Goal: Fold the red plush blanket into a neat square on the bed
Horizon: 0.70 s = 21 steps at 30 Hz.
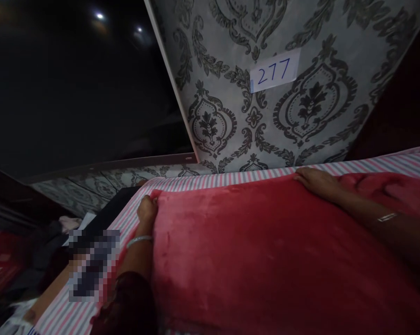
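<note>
A red plush blanket [251, 242] lies spread over a striped sheet [223, 179] of pink, grey and white. My left hand [147, 209] is closed on the blanket's far left corner, with a bracelet on that wrist. Farther right, at the blanket's far edge, my right hand [316, 181] has its fingers bent over the edge, gripping it. Its thumb is hidden from view. Beyond that hand the blanket is bunched into folds.
Behind the sheet rises a patterned wall with a paper label [274, 70] reading 277. A large dark television screen [80, 88] stands at the left. A red crate-like object [3, 260] and assorted cloths lie at the lower left.
</note>
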Each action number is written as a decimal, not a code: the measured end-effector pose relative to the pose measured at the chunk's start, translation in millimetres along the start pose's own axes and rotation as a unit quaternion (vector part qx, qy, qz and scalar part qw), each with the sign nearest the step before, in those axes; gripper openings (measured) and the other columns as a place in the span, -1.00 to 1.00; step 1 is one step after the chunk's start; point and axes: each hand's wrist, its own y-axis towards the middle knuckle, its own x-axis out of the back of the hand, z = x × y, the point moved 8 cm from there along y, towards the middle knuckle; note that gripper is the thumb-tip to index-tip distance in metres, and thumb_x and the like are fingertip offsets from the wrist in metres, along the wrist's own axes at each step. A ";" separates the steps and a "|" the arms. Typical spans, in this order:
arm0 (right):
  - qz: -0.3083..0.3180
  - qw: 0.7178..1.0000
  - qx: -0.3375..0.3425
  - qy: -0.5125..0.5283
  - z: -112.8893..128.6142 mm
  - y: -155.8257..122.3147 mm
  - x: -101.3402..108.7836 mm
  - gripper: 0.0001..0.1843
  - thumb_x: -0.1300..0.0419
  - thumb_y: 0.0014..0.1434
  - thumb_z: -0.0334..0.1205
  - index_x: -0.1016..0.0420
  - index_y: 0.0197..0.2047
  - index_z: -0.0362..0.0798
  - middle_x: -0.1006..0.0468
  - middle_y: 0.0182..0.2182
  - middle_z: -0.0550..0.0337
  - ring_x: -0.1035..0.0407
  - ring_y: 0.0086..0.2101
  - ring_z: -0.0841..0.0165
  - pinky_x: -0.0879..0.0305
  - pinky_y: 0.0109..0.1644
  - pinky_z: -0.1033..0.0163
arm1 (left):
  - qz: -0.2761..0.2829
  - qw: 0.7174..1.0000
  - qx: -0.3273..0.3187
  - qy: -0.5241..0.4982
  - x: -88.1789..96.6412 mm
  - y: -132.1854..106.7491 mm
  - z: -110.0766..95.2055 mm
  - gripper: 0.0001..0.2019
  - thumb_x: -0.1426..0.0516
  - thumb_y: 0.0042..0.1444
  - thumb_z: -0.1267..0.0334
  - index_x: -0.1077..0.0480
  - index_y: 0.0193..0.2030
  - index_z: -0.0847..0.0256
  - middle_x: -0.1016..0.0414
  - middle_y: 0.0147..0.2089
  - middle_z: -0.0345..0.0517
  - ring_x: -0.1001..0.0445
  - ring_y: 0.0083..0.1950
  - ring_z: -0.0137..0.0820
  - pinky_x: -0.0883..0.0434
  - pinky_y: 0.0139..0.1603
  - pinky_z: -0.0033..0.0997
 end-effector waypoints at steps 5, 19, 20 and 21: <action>0.005 1.000 -0.007 0.018 -14.0 0.0 -22.0 -0.64 0.07 0.40 -0.04 -0.44 -0.09 -0.08 -0.59 -0.11 -0.14 -0.47 -0.15 0.12 -0.24 -0.17 0.14 | 0.023 0.999 0.000 0.024 -11.6 -1.7 -0.5 -0.64 -0.02 0.27 0.09 -0.41 0.01 0.32 -0.55 0.02 0.34 -0.51 0.10 0.05 -0.41 0.02 -0.06; -0.060 0.989 0.133 0.007 62.9 -79.2 29.8 -0.58 0.05 0.39 -0.18 -0.45 0.11 -0.25 -0.43 0.11 -0.25 -0.29 0.12 0.01 -0.22 0.17 -0.07 | 0.038 0.996 -0.062 0.048 24.6 -48.6 -11.0 -0.54 -0.09 0.24 0.19 -0.27 0.22 0.39 -0.30 0.29 0.37 -0.32 0.29 0.00 -0.33 0.20 -0.11; -0.037 0.982 0.180 0.036 78.4 -105.9 30.1 -0.59 0.08 0.39 -0.17 -0.49 0.05 -0.19 -0.47 0.07 -0.19 -0.32 0.10 0.05 -0.25 0.18 -0.04 | 0.024 0.994 -0.095 0.045 31.0 -64.6 -15.9 -0.56 -0.08 0.25 0.21 -0.27 0.21 0.39 -0.29 0.29 0.36 -0.30 0.30 0.00 -0.30 0.24 -0.09; -0.005 0.972 0.225 0.070 93.3 -135.5 28.5 -0.59 0.10 0.40 -0.14 -0.53 -0.02 -0.11 -0.51 -0.01 -0.12 -0.37 0.03 0.10 -0.30 0.14 -0.02 | 0.014 0.989 -0.140 0.035 36.6 -84.7 -23.1 -0.59 -0.05 0.25 0.24 -0.30 0.19 0.39 -0.31 0.26 0.32 -0.30 0.29 -0.03 -0.28 0.26 -0.10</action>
